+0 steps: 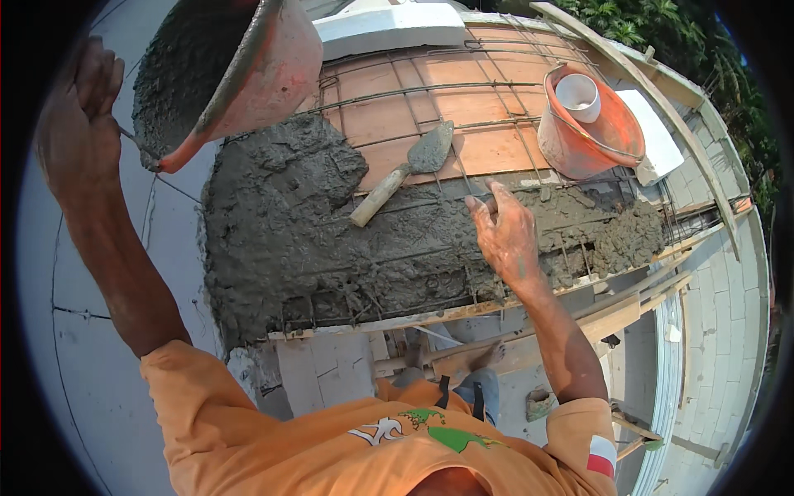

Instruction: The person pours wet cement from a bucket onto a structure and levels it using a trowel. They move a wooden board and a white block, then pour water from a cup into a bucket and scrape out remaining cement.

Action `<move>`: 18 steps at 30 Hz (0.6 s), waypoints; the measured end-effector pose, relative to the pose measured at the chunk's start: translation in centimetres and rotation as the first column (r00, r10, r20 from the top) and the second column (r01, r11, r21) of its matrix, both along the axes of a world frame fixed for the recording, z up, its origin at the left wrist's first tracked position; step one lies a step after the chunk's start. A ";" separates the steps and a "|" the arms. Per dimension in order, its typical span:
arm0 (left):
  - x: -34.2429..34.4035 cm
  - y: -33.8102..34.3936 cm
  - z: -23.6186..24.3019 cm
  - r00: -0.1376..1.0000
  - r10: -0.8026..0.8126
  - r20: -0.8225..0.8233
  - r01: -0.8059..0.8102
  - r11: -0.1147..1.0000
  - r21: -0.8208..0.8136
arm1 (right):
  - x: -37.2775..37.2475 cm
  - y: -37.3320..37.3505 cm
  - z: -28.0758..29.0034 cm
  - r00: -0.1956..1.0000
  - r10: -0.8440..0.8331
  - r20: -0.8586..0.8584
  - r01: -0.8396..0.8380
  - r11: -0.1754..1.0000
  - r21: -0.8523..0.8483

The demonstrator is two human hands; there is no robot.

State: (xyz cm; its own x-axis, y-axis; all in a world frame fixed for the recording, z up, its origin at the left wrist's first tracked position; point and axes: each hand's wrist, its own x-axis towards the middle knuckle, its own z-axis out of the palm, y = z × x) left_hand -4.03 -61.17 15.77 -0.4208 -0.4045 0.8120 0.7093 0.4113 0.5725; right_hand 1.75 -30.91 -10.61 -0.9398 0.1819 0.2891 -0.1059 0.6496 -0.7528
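Observation:
My left hand (89, 124) is raised at the upper left, its fingers curled round the wire handle of a tilted orange bucket (269, 78). Wet grey concrete fills that bucket and coats its rim. My right hand (509, 236) hovers over the wet concrete (322, 236) spread in front of me, with thumb and fingers apart and nothing between them. Just left of it lies a trowel (431, 149), its blade smeared grey and its wooden handle (379, 195) resting on the concrete.
Steel reinforcing bars (430, 86) cross orange-brown boards (376, 91). A second orange bucket (571, 149) stands to the right with a white cup (577, 97) in it. White blocks (397, 26) lie behind. Timber (612, 310) edges the near side, with a drop below. A long plank (653, 91) lies at right.

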 end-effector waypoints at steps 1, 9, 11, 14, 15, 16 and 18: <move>0.4 -1.1 -0.1 0.991 -0.130 -0.016 0.128 0.988 -0.090 | -1.6 -1.8 0.3 0.999 0.040 -0.022 -0.040 0.999 -0.008; 2.1 -3.3 -4.8 0.969 -0.243 -0.054 0.248 0.963 0.106 | -12.0 -12.6 -1.7 0.933 0.028 0.359 -0.175 0.906 0.384; 1.9 -3.9 -5.3 0.956 -0.291 -0.046 0.294 0.941 0.164 | -13.0 -12.8 -2.5 0.957 -0.007 0.291 -0.143 0.860 0.489; 2.2 -4.7 -6.0 0.957 -0.290 0.012 0.279 0.931 0.236 | -14.0 -12.7 -3.6 0.948 -0.018 0.319 -0.151 0.853 0.500; 2.4 -5.3 -6.4 0.954 -0.299 0.028 0.284 0.930 0.234 | -14.2 -13.4 -3.2 0.914 -0.031 0.404 -0.168 0.879 0.447; 3.1 -5.5 -6.5 0.956 -0.291 0.032 0.279 0.938 0.208 | -14.4 -13.5 -2.9 0.902 0.035 0.430 -0.251 0.854 0.456; 2.6 -5.0 -6.7 0.949 -0.315 0.015 0.307 0.933 0.188 | -14.4 -13.8 -2.7 0.890 -0.087 0.448 -0.019 0.973 0.228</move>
